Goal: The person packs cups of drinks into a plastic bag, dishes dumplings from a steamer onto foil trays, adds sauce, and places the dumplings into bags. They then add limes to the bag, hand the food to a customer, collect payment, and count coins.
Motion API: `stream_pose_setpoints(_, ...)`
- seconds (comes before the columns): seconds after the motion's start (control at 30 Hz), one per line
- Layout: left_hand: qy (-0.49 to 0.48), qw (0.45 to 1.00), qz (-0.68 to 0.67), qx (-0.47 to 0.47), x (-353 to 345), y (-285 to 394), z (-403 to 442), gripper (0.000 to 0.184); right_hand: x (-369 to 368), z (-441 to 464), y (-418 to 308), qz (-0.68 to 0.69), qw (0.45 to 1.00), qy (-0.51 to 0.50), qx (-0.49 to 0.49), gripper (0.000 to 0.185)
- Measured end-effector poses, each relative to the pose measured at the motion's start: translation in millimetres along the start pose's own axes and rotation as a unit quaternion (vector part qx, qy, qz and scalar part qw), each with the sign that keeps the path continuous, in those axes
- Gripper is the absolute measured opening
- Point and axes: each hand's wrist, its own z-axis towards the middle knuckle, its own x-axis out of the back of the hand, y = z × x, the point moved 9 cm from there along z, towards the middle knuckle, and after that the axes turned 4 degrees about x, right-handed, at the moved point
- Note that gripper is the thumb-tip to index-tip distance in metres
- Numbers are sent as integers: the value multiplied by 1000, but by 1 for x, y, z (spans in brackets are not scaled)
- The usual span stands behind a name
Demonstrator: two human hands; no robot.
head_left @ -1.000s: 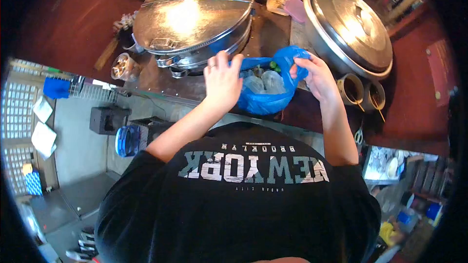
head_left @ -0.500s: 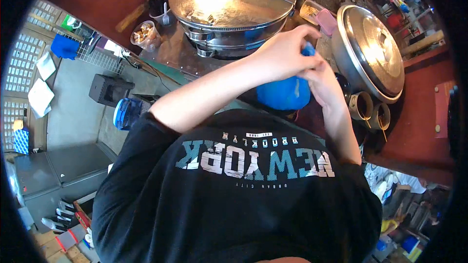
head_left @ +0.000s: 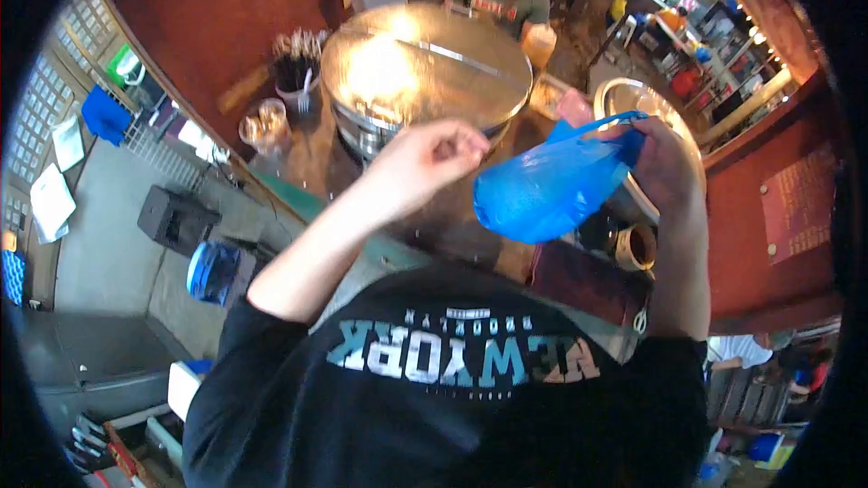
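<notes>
A full blue plastic bag (head_left: 551, 190) hangs tilted over the counter's near edge. Its gathered top is gripped by my right hand (head_left: 667, 163), whose fingers are wrapped round the handle part. What lies inside the bag cannot be made out. My left hand (head_left: 425, 163) is apart from the bag, to its left, in front of the big round metal pan with a domed lid (head_left: 425, 63). Its fingers are curled in, and whatever they may hold is hidden. Behind the right hand stands a second lidded metal pot (head_left: 624, 95), partly covered by the bag and hand.
A cup of utensils (head_left: 298, 68) and a plastic cup of food (head_left: 265, 129) stand left of the pan. A bottle (head_left: 539, 43) and a pink container (head_left: 573, 108) sit right of it. Across the counter is a person (head_left: 497, 0). A brown cup (head_left: 636, 247) stands beneath the right arm.
My hands have parted: the left moved left off the bag, while the right moved right and holds it by the top. The view tilted up, bringing the person opposite into sight.
</notes>
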Motion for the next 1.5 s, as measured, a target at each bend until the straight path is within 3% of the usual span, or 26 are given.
stream_pose_setpoints(0.03,11,1000,1,16,7,1,-7,26,-11,7,-27,-22,999,-42,16,33)
stream_pose_setpoints(0.07,22,999,-1,36,12,0,-13,25,-1,9,-50,-91,994,65,8,24)
stream_pose_setpoints(0.13,43,999,-27,15,25,-6,-21,24,25,34,-87,-77,991,103,43,24)
stream_pose_setpoints(0.2,64,997,-25,25,38,-8,-26,24,43,64,-124,-15,994,101,33,15)
stream_pose_setpoints(0.27,95,993,-62,32,49,-13,-26,22,62,101,-166,-112,991,26,67,10)
stream_pose_setpoints(0.37,201,979,-25,14,69,-5,-35,17,107,143,-220,-172,976,53,125,8)
stream_pose_setpoints(0.43,219,974,-49,5,79,-18,-34,12,138,160,-247,-203,964,88,147,9)
stream_pose_setpoints(0.6,274,961,-29,-22,84,-10,-38,18,197,208,-277,-169,951,63,252,13)
stream_pose_setpoints(0.63,266,963,-10,-35,83,-15,-35,9,210,218,-280,-172,943,59,279,13)
stream_pose_setpoints(0.67,273,961,7,-37,78,-9,-32,12,228,233,-283,-194,931,47,306,13)
stream_pose_setpoints(0.73,290,956,38,-36,65,7,-30,25,266,257,-286,-222,923,71,308,13)
stream_pose_setpoints(0.77,265,963,40,-27,53,8,-26,39,280,268,-282,-226,926,105,284,12)
stream_pose_setpoints(0.83,223,973,64,-11,39,11,-14,37,308,282,-275,-244,917,236,211,10)
stream_pose_setpoints(0.87,200,977,76,-3,30,12,-7,36,321,298,-271,-208,931,181,239,11)
stream_pose_setpoints(0.93,191,981,30,-4,15,9,13,30,344,317,-270,-315,893,196,254,12)
stream_pose_setpoints(1.0,175,983,-52,10,1,6,42,28,363,327,-256,-348,888,252,165,15)
stream_pose_setpoints(1.03,150,984,-71,64,-6,-1,58,27,373,330,-250,-364,880,280,121,17)
stream_pose_setpoints(1.13,109,960,-236,99,-34,1,94,31,385,336,-238,-412,854,283,147,22)
stream_pose_setpoints(1.27,63,955,-260,130,-70,1,123,31,470,376,-202,-292,926,236,29,25)
stream_pose_setpoints(1.3,63,963,-237,113,-75,2,128,32,414,338,-203,-321,912,245,75,25)
stream_pose_setpoints(1.4,55,953,-266,131,-89,-2,139,31,423,329,-198,-360,879,306,62,25)
stream_pose_setpoints(1.5,50,922,-345,166,-96,-19,157,32,431,332,-186,-337,894,288,68,18)
